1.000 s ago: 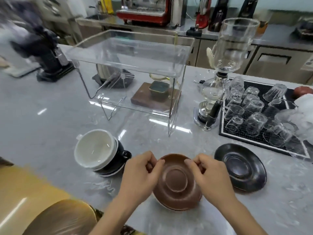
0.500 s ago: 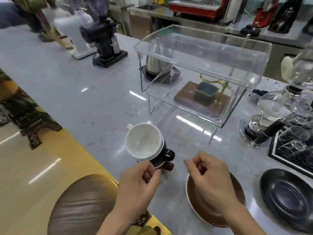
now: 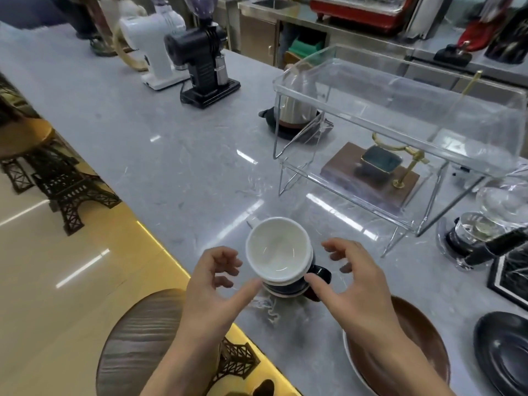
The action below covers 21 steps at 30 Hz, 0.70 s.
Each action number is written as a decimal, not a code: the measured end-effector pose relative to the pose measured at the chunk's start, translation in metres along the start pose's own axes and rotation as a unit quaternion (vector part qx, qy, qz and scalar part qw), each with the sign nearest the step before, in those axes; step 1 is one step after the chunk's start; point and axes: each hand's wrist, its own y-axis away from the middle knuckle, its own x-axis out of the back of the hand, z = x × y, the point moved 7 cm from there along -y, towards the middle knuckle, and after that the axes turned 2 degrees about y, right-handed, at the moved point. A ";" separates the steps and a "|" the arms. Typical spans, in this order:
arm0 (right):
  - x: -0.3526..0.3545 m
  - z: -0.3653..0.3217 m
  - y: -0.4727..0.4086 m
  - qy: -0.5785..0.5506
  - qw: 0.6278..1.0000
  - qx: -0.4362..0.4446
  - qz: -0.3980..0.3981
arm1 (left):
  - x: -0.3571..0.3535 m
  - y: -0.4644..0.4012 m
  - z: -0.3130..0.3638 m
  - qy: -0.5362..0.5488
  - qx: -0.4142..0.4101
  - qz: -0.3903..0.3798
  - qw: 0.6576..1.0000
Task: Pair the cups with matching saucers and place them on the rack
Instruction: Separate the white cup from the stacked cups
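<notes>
A stack of cups stands on the grey counter in front of me: a white cup [image 3: 277, 250] on top, a black cup [image 3: 313, 277] with a handle under it. My left hand [image 3: 217, 281] is open at the stack's left side, its thumb close to the base. My right hand [image 3: 351, 284] is open at the right side, fingers spread near the black handle. A brown saucer [image 3: 423, 347] lies at lower right, partly under my right forearm. A black saucer [image 3: 503, 352] lies at the right edge. The clear acrylic rack [image 3: 400, 110] stands behind the cups.
Beneath the rack sits a wooden base with a brass stand [image 3: 380, 170]. A kettle [image 3: 294, 112] stands left of the rack. A black grinder [image 3: 205, 67] and a white grinder [image 3: 154, 50] are at the far left. A glass siphon brewer [image 3: 483, 232] stands right. A stool [image 3: 143, 347] is below the counter edge.
Both hands have left the brown saucer and moved left to either side of the cup stack, fingers opening. The view has swung left.
</notes>
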 end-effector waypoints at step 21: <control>-0.041 -0.011 -0.013 -0.008 0.997 0.002 -0.083 | -0.021 -0.029 -0.021 0.199 0.133 -0.164 0.957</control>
